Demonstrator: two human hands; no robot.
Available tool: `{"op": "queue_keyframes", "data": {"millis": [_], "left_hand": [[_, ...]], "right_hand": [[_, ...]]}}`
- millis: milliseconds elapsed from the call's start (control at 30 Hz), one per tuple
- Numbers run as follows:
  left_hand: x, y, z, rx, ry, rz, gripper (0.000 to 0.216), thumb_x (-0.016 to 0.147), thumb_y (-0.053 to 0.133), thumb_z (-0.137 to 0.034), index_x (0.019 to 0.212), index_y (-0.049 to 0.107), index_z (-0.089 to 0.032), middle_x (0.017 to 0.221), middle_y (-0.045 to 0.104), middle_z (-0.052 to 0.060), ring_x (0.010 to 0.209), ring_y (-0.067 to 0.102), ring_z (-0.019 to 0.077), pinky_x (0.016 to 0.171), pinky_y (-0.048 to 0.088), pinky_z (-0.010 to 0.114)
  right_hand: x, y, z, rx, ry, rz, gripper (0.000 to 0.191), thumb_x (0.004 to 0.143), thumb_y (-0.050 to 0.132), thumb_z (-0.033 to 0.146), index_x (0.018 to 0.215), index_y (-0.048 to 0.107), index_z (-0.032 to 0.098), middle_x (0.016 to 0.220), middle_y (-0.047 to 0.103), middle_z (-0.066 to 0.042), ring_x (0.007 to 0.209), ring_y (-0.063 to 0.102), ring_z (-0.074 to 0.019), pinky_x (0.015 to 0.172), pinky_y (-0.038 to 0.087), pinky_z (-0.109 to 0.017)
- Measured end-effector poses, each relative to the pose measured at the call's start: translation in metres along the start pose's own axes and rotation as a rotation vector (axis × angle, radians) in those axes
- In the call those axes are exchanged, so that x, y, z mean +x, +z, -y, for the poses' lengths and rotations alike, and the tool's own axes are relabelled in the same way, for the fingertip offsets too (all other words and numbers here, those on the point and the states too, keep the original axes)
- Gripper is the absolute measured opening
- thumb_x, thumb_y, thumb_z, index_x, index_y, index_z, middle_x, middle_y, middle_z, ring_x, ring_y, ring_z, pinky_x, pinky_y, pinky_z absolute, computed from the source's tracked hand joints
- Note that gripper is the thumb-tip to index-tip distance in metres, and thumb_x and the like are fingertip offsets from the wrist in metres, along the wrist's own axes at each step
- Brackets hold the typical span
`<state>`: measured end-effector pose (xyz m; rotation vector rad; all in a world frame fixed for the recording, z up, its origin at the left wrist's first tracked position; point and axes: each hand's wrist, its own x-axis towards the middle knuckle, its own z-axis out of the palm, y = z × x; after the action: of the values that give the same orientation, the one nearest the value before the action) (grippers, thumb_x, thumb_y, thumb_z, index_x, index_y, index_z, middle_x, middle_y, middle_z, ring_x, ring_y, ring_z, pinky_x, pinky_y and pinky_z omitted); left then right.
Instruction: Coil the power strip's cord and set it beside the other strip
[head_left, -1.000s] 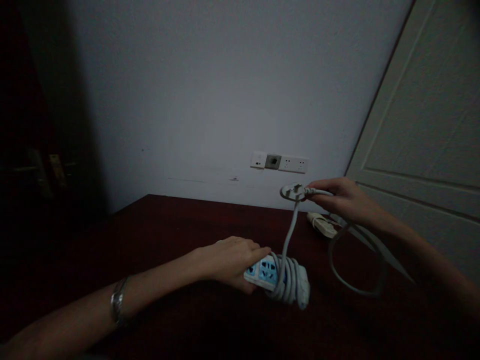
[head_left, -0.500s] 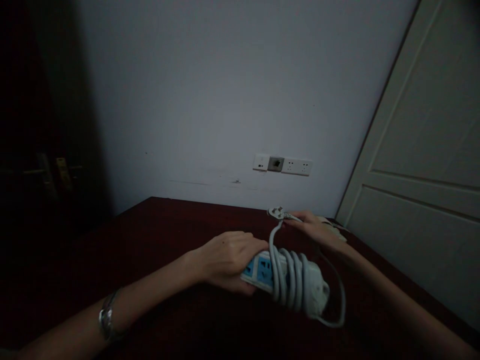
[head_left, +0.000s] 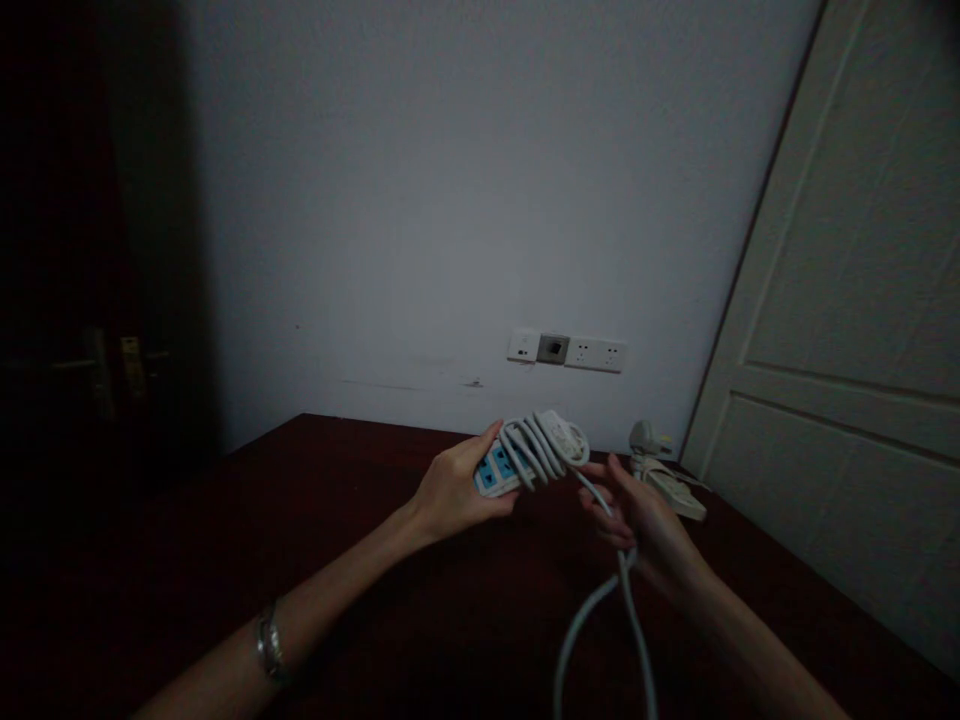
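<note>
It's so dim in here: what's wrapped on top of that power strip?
Grey cord coils around the power strip, covering its right part; blue sockets show at left. The left hand hides its underside.

Left hand [head_left: 454, 488] grips cord-wrapped power strip [head_left: 525, 455] above table [head_left: 225, 560]; right hand [head_left: 645, 520] pinches loose cord [head_left: 600, 620].

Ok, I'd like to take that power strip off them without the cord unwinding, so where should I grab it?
Grip the power strip by its bare blue-socket end, coming from the left side beside the left hand. The far end is wrapped in cord coils, and the loose cord runs down through the right hand, so a grip there would likely shift the wraps.
</note>
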<state>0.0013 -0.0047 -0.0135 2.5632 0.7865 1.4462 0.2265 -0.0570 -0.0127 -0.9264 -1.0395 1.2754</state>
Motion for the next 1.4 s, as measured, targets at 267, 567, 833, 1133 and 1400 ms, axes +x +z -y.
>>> {"op": "queue_keyframes", "data": {"millis": [267, 567, 833, 1133, 1400], "left_hand": [[0.031, 0.008, 0.003, -0.258, -0.314, -0.113, 0.052, 0.064, 0.068, -0.027, 0.112, 0.055, -0.014, 0.095, 0.067, 0.005, 0.08, 0.063, 0.0154, 0.071, 0.049, 0.024], [0.033, 0.016, 0.019, 0.033, -0.323, 0.03, 0.039, 0.07, 0.062, -0.034, 0.105, 0.057, -0.017, 0.087, 0.067, 0.005, 0.074, 0.063, 0.0175, 0.065, 0.047, 0.027], [0.026, 0.014, 0.007, 0.519, -0.071, -0.121, 0.068, 0.077, 0.059, -0.034, 0.132, 0.032, -0.005, 0.105, 0.06, 0.018, 0.096, 0.058, 0.0271, 0.083, 0.046, 0.041], [0.023, 0.013, 0.01, 0.555, -0.019, -0.145, 0.065, 0.08, 0.054, -0.028, 0.134, 0.028, -0.003, 0.105, 0.06, 0.018, 0.094, 0.057, 0.0266, 0.082, 0.047, 0.041], [0.03, 0.009, 0.01, 0.342, -0.186, -0.166, 0.064, 0.073, 0.06, -0.032, 0.13, 0.039, -0.01, 0.107, 0.063, 0.015, 0.093, 0.061, 0.0256, 0.079, 0.049, 0.038]], "right_hand": [[0.0, 0.018, -0.032, -0.33, -0.062, -0.048, 0.056, 0.063, 0.062, 0.06, 0.089, 0.061, 0.01, 0.049, 0.041, 0.006, 0.035, 0.026, -0.0037, 0.034, 0.019, -0.018], [-0.007, 0.028, -0.006, -0.975, -0.605, -0.044, 0.036, 0.086, 0.044, 0.034, 0.114, 0.06, 0.018, 0.08, 0.065, -0.005, 0.072, 0.06, -0.0172, 0.067, 0.044, -0.025], [0.023, 0.035, -0.009, -1.074, -0.879, -0.4, 0.06, 0.078, 0.058, 0.037, 0.13, 0.041, 0.013, 0.052, 0.038, 0.008, 0.043, 0.039, -0.0092, 0.049, 0.033, -0.02], [0.038, 0.04, 0.0, -1.195, -0.865, -0.399, 0.049, 0.075, 0.057, 0.032, 0.119, 0.045, 0.014, 0.053, 0.051, 0.005, 0.045, 0.052, -0.0129, 0.049, 0.033, -0.021], [0.034, 0.04, -0.008, -1.131, -0.814, -0.386, 0.045, 0.081, 0.053, 0.039, 0.117, 0.045, 0.014, 0.055, 0.057, 0.001, 0.047, 0.055, -0.015, 0.049, 0.034, -0.023]]}}
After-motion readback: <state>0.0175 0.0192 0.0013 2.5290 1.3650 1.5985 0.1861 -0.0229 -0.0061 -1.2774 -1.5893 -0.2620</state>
